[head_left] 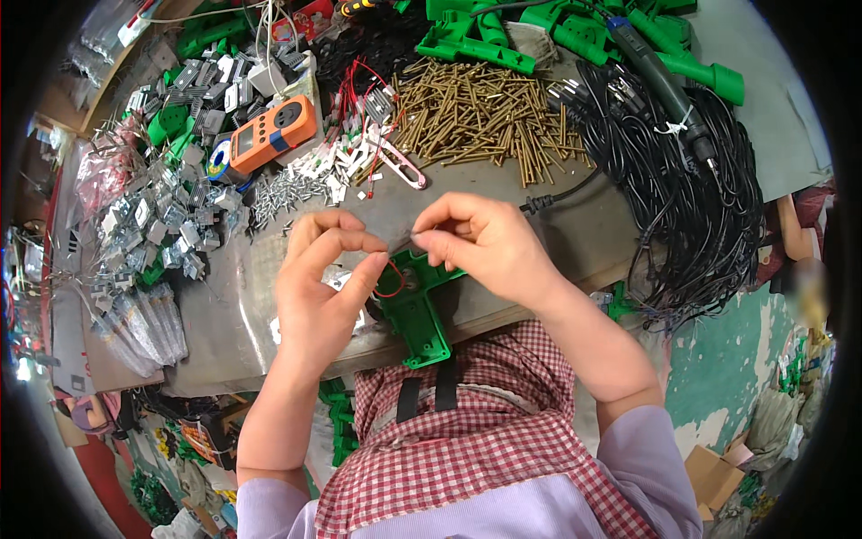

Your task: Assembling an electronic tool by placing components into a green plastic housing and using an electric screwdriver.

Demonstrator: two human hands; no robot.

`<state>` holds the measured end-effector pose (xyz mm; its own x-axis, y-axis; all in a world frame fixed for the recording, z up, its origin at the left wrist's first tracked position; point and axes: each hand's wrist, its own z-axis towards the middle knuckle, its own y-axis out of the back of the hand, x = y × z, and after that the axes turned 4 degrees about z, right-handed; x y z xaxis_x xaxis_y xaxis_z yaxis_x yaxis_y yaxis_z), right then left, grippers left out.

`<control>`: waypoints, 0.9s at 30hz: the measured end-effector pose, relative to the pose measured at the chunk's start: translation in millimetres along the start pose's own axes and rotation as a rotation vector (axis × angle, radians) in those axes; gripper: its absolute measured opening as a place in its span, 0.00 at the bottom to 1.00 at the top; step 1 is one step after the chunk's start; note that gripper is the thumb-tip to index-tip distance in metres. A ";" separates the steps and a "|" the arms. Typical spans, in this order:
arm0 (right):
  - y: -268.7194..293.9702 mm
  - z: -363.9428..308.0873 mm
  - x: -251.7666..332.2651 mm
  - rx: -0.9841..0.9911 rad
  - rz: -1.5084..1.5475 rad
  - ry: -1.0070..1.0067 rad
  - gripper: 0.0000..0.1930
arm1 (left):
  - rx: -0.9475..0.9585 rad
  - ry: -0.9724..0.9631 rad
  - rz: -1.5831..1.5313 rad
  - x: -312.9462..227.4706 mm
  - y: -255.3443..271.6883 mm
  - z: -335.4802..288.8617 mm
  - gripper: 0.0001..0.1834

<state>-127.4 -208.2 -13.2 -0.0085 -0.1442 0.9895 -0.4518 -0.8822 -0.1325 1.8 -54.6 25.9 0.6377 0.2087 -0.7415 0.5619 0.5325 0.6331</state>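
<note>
A green plastic housing [420, 334] lies at the table's front edge, below and between my hands. Over its upper part loops a thin red wire [400, 286]. Thumb and forefinger of my left hand [316, 283] pinch that wire near the housing. Just to the right, my right hand [492, 244] is also closed in a pinch, its fingertips a short way from the left ones. Whatever sits between those right fingertips is too small to name. The right hand partly covers the housing's upper end.
Behind my hands lie a heap of brass-coloured rods [489, 117], small screws [285, 193] and an orange meter [272, 133]. Grey metal parts [171, 225] pile up at left. Black cables [682, 207] and a dark screwdriver-like tool [660, 85] lie at right, green housings [476, 40] at the back.
</note>
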 end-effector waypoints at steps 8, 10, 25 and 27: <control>-11.9 0.9 0.5 -0.004 -0.110 0.159 0.06 | -0.010 -0.006 -0.010 1.8 -5.8 6.4 0.06; -12.7 2.3 1.9 0.007 -0.101 0.150 0.06 | -0.005 -0.034 -0.008 3.0 -5.7 7.4 0.06; -3.1 12.7 1.3 0.192 -0.220 0.171 0.08 | 0.030 -0.897 0.524 8.1 17.4 40.0 0.14; -1.1 13.5 -0.3 0.206 -0.208 0.144 0.08 | 0.043 -0.905 0.520 8.2 19.4 41.7 0.13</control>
<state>-114.9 -213.2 -14.1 -0.0673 0.1002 0.9927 -0.2674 -0.9603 0.0788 39.8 -76.8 41.3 0.9529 -0.2979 0.0566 0.1122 0.5199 0.8468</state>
